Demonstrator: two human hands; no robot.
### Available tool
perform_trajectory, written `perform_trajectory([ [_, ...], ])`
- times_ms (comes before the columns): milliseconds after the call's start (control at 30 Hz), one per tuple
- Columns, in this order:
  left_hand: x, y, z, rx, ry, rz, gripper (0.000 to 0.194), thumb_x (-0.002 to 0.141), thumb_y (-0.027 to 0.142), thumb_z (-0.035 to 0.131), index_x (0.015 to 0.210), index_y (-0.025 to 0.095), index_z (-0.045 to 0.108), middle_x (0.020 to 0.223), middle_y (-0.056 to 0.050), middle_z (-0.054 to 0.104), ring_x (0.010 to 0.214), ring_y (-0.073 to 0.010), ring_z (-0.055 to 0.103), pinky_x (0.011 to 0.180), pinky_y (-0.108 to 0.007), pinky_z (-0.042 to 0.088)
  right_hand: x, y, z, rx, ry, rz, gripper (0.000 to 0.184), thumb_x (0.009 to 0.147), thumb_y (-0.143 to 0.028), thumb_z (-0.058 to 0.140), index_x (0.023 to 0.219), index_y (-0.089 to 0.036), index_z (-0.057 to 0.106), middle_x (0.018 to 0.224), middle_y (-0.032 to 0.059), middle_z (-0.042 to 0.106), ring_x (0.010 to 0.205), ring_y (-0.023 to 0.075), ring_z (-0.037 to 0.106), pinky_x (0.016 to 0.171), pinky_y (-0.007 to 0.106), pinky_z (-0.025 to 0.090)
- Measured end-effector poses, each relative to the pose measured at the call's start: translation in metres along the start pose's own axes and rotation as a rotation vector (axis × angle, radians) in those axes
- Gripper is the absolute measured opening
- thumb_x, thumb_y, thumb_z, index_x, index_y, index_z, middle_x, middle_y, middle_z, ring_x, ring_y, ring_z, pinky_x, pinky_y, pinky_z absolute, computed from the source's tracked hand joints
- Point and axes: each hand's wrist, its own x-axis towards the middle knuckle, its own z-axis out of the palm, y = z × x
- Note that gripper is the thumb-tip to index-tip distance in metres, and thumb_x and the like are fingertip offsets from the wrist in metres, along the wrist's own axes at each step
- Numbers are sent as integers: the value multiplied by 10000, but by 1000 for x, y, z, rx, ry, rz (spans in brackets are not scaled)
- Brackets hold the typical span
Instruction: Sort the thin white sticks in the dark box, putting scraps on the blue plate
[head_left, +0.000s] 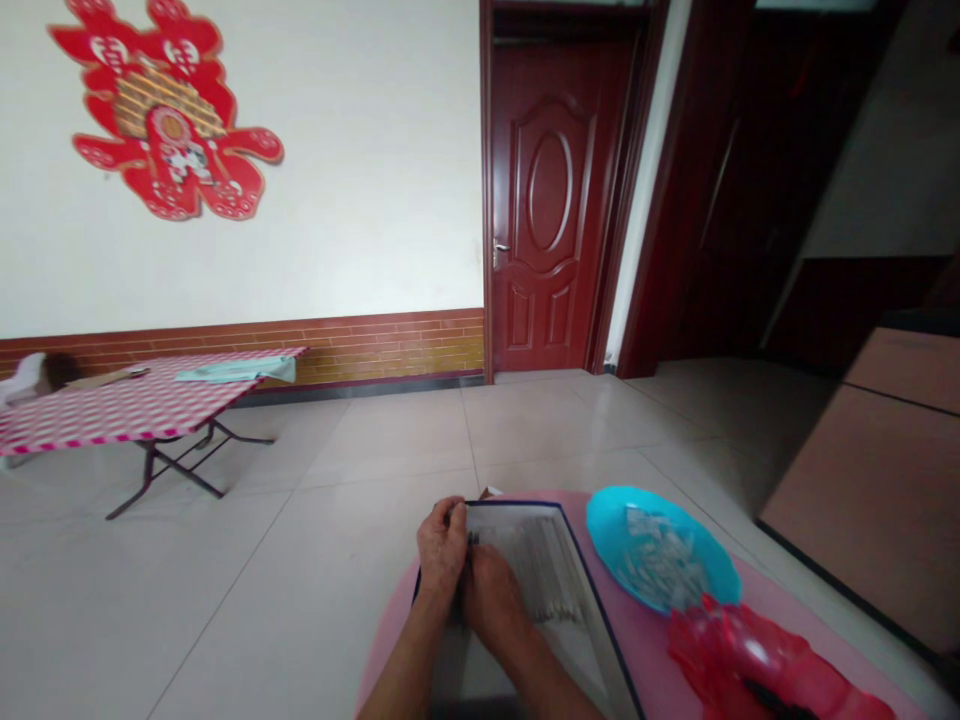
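A shallow dark-rimmed box lies on a pink round table, filled with rows of thin pale sticks. My left hand rests at the box's near-left corner, fingers curled and pinched on something small I cannot make out. My right hand lies beside it over the box's left side, fingers bent and pressed against the left hand. A blue plate holding several small clear pieces sits to the right of the box.
A red translucent plastic object lies on the pink table in front of the blue plate. Across the tiled floor stands a folding table with a checked cloth. A dark red door is shut ahead. A brown cabinet stands at the right.
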Motion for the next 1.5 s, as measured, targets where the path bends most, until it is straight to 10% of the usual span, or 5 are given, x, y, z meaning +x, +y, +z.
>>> perform_trajectory([
  [600, -3, 5, 3, 76, -55, -54, 240, 729, 275, 576, 885, 160, 717, 704, -19, 691, 659, -154, 616, 675, -264, 480, 27, 55, -57, -168, 152, -95, 219, 771, -137, 452, 840, -165, 658, 850, 75, 695, 815, 186, 618, 768, 287, 427],
  [1233, -1, 4, 3, 114, -54, -32, 294, 763, 236, 532, 982, 155, 710, 794, -72, 731, 808, -212, 666, 730, -303, 504, 6, 18, -25, -466, -27, -40, 205, 807, -142, 476, 841, -170, 676, 900, 117, 671, 785, 220, 625, 693, 315, 471],
  [1500, -3, -5, 4, 210, -94, 93, 292, 793, 279, 490, 953, 167, 707, 914, -86, 739, 841, -217, 675, 810, -329, 500, 4, 18, -20, -383, 98, -11, 228, 789, -142, 459, 930, -146, 638, 939, 148, 662, 847, 251, 615, 759, 361, 477],
])
